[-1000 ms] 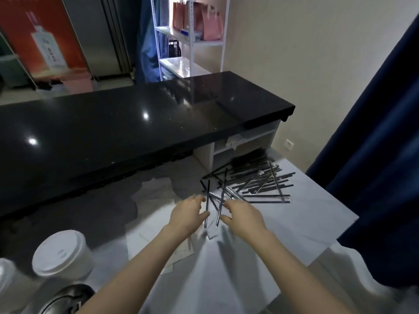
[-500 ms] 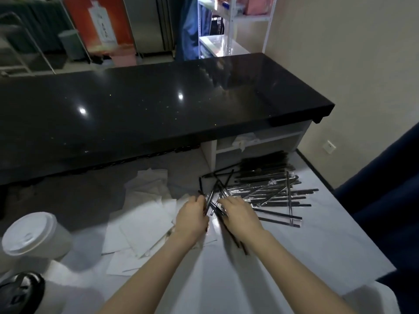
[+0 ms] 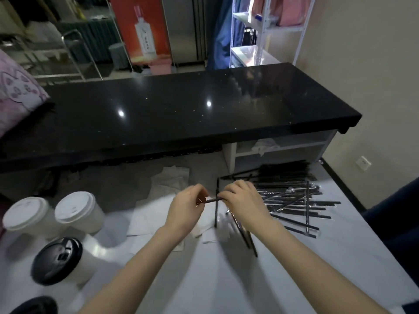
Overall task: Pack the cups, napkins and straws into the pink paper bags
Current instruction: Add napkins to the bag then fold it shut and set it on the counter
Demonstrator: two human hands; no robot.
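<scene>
Glossy black counter (image 3: 181,114) spans the back, white cloth (image 3: 265,146) tucked under its right end; orange bottle poster (image 3: 140,30) behind, wall socket (image 3: 363,163) at right

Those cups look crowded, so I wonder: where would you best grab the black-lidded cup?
Probably round its white side wall below the lid, coming from the right. The black-lidded cup stands upright, the white-lidded cups crowd its far side, and its right side faces open table.
</scene>
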